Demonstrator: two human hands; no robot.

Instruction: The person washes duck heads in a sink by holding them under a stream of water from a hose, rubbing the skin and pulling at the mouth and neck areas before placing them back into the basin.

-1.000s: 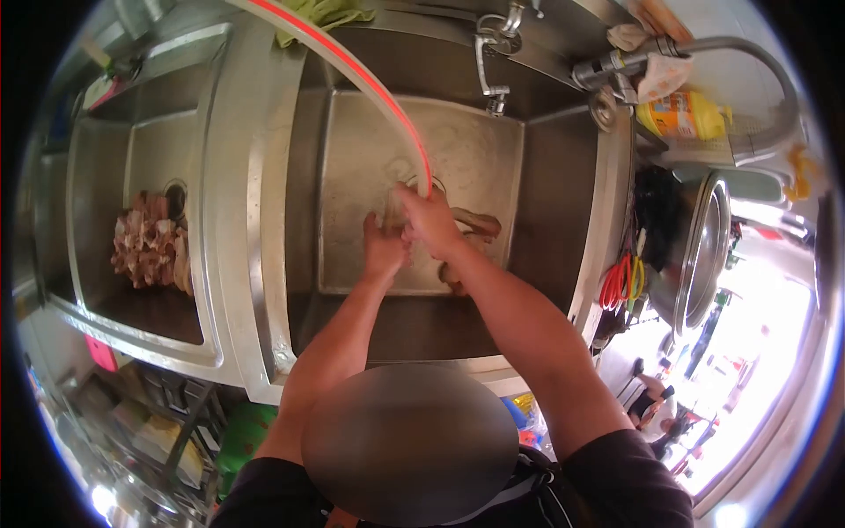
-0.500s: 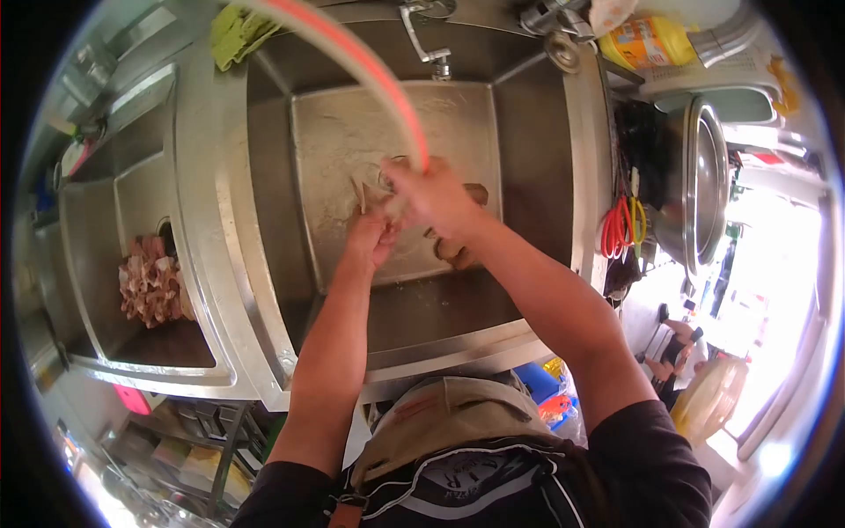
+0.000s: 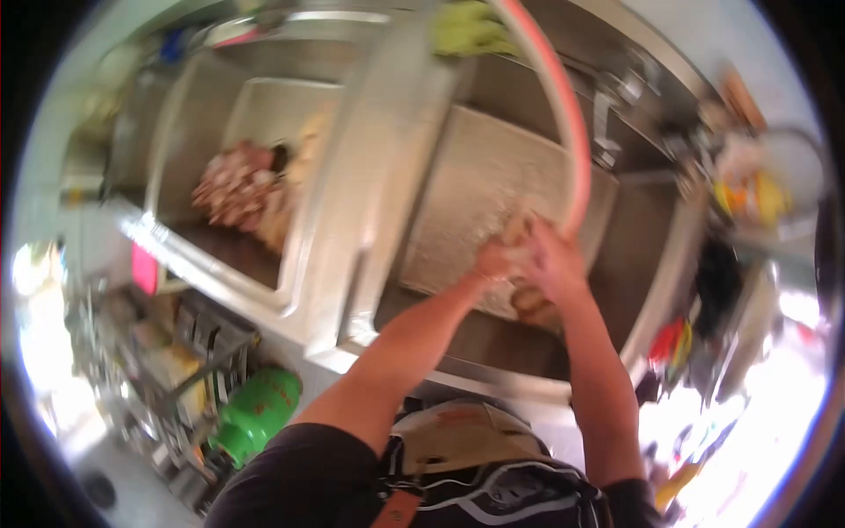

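Both my hands are close together over the right sink basin point(image 3: 466, 194). My right hand point(image 3: 556, 260) is closed around the end of a red-and-white hose point(image 3: 570, 123) that arches in from above. Beside it, my left hand point(image 3: 503, 262) is closed on a small pale piece, blurred, that looks like meat point(image 3: 519, 227). Brownish pieces point(image 3: 535, 306) lie in the basin just below my hands. Water wets the metal bottom around them.
In the left basin sits a heap of pinkish meat pieces point(image 3: 242, 189). A green cloth point(image 3: 471, 28) lies at the sink's back edge, near a faucet point(image 3: 603, 123). A green gas cylinder point(image 3: 260, 409) stands on the floor at lower left.
The view has swung left, so the sinks appear further right and tilted, and the green cylinder now shows. My hands remain together over the right basin with the hose.
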